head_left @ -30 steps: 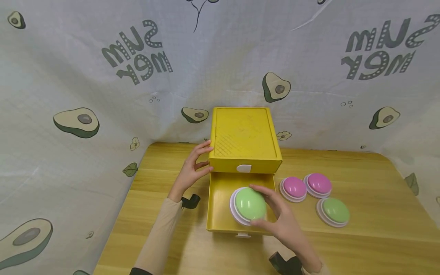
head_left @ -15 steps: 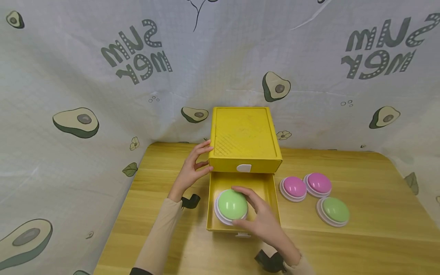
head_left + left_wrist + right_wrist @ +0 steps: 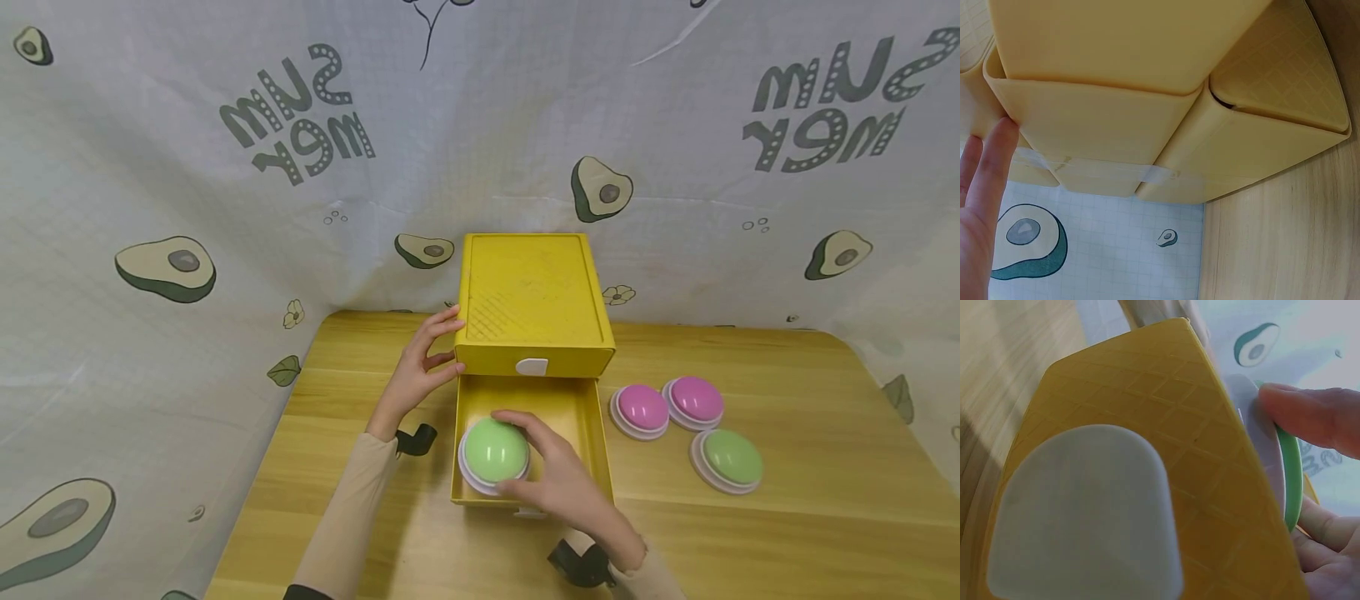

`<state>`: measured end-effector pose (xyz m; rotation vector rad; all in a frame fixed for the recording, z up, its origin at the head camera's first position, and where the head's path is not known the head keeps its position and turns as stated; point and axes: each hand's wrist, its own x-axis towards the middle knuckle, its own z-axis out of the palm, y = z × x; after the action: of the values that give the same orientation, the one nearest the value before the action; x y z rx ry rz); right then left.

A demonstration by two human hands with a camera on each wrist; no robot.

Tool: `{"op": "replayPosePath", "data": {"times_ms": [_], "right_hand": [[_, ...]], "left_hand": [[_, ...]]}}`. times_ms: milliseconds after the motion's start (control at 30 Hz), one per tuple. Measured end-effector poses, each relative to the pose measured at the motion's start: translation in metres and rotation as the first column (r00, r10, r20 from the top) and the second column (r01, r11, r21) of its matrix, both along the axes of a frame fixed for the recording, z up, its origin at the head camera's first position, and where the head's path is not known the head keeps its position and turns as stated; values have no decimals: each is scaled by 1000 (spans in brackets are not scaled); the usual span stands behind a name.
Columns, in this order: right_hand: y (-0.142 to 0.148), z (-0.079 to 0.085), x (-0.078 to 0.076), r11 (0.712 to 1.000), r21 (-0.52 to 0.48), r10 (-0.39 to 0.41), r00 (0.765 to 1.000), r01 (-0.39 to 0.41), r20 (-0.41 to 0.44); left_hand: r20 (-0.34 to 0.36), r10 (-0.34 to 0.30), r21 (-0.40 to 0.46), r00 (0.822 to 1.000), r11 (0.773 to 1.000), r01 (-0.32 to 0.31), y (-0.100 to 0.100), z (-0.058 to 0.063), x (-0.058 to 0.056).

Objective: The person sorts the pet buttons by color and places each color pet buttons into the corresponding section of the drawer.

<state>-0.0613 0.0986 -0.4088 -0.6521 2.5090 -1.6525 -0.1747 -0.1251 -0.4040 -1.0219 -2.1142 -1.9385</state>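
A yellow two-tier drawer box point(image 3: 536, 287) stands against the back cloth, its lower drawer point(image 3: 570, 404) pulled out. Inside that drawer, at the front left corner, is a green dome button point(image 3: 495, 450) on a round white base. My right hand point(image 3: 562, 483) grips it between thumb and fingers. From the right wrist view, the thumb point(image 3: 1310, 415) lies against the white base, behind the drawer's front with its pale handle point(image 3: 1088, 519). My left hand point(image 3: 416, 375) rests against the box's left side, and its fairly straight fingers point(image 3: 997, 150) touch the yellow wall in the left wrist view.
Right of the box, two pink dome buttons point(image 3: 643, 407) and another green dome button point(image 3: 732, 458) lie on the wooden table point(image 3: 810, 483). The upper drawer point(image 3: 480, 362) is closed. A white cloth point(image 3: 480, 125) printed with avocados hangs behind and at the left.
My right hand has carried the green dome button leftward across the drawer to its front left corner. My left hand has stayed against the box.
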Motion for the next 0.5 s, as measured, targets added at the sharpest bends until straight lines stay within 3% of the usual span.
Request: {"op": "replayPosePath", "data": {"times_ms": [500], "right_hand": [[-2,-4,-6,989,-69,131,991,-131,-8]], "left_hand": [[21,-2,10,1000,1000,2,0,-4,-2]]}}
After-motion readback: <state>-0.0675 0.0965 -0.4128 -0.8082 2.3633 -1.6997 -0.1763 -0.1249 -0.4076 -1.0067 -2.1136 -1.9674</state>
